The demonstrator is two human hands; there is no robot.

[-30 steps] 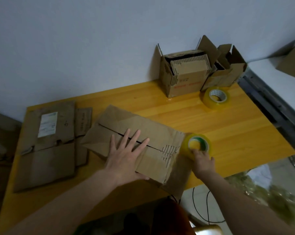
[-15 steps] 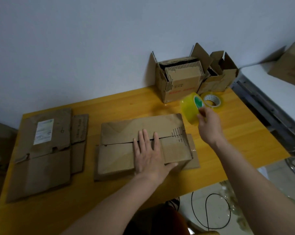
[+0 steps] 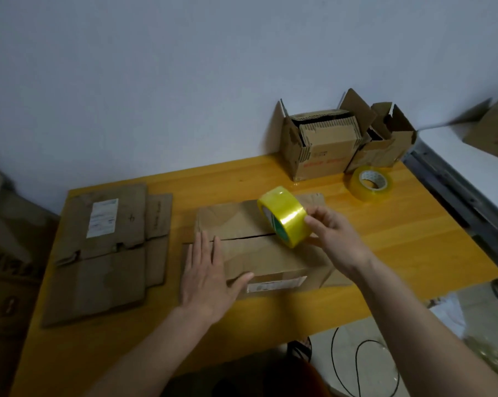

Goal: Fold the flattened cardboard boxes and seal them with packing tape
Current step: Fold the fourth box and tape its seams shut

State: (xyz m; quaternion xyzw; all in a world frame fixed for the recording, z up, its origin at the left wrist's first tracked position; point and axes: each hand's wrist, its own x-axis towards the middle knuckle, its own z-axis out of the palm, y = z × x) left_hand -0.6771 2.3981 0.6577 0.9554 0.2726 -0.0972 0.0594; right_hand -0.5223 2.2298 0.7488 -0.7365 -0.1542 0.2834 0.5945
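Head view: my left hand presses flat on the cardboard box. My right hand pinches the yellow tape roll above its seam.

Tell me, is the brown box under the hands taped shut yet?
Not yet. The brown cardboard box shows a dark open seam between its flaps, no tape visible across it.

Bare forearms — no sleeves, no gloves.

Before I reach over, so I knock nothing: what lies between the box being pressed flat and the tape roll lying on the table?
Only bare yellow table; in the head view nothing lies between the box and the lying roll.
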